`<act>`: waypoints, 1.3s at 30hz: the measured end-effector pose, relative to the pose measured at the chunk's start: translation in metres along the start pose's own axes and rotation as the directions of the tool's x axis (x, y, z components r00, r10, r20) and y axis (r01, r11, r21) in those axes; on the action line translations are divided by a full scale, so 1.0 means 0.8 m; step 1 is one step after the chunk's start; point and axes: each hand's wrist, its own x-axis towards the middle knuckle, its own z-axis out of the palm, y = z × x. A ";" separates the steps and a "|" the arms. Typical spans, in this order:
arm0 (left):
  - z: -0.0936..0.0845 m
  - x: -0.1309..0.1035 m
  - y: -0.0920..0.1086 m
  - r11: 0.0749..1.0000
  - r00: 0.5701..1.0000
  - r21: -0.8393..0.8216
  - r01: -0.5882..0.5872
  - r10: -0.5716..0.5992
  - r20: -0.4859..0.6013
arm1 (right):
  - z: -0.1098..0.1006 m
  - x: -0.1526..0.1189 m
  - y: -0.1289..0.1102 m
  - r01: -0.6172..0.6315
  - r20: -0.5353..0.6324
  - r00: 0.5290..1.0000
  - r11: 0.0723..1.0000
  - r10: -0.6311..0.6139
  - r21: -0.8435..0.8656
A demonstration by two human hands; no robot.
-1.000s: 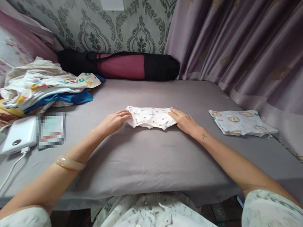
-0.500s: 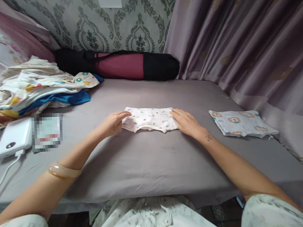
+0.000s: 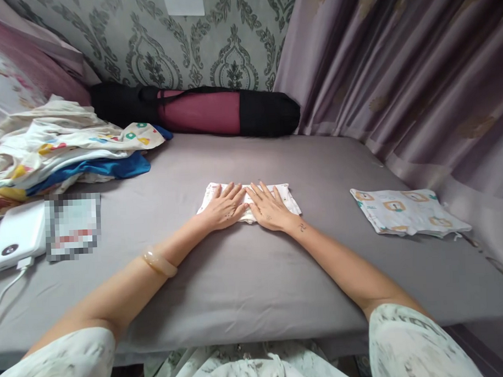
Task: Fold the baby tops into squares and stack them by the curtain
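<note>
A small white printed garment (image 3: 292,201) lies folded on the grey sheet in the middle of the view. My left hand (image 3: 225,207) rests flat on its left half, fingers spread. On the right half my right hand (image 3: 268,207) lies palm down, its fingers spread too. The two hands are side by side near the garment's centre, thumbs close together, and they cover much of the print. Neither hand grips anything.
Another folded printed cloth (image 3: 413,210) lies at the right. At the left are a heap of clothes (image 3: 68,140), a white power bank (image 3: 20,235) with a cable and a blurred packet (image 3: 73,225). A black and red bag (image 3: 199,112) lies along the wall.
Both my hands have moved inward from the garment's side edges onto its middle, and the fingers have spread flat. The garment's near edge is now partly covered.
</note>
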 end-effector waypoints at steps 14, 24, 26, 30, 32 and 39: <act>-0.007 0.004 -0.004 1.000 0.999 0.007 -0.016 0.016 0.040 | -0.003 0.005 0.007 -0.018 0.050 0.999 0.998 0.015 0.066; 0.008 -0.005 -0.026 0.999 0.996 0.038 -0.032 0.035 -0.086 | 0.007 -0.008 0.031 -0.022 -0.045 0.999 0.999 0.020 -0.030; 0.011 -0.004 -0.024 0.999 0.997 0.041 -0.004 0.007 -0.081 | 0.010 -0.006 0.030 -0.027 -0.051 0.998 0.999 0.025 -0.031; 0.006 -0.003 -0.021 0.999 0.999 0.036 0.001 0.001 -0.049 | 0.005 -0.005 0.027 -0.031 -0.028 0.999 0.999 0.030 -0.022; 0.000 -0.006 -0.022 0.999 0.999 0.030 -0.019 0.020 -0.037 | -0.001 -0.006 0.028 -0.029 -0.009 1.000 1.000 0.029 -0.012; -0.005 -0.031 -0.053 0.998 0.995 0.019 0.068 -0.066 -0.072 | -0.012 -0.028 0.058 -0.157 -0.086 0.985 0.985 0.150 -0.075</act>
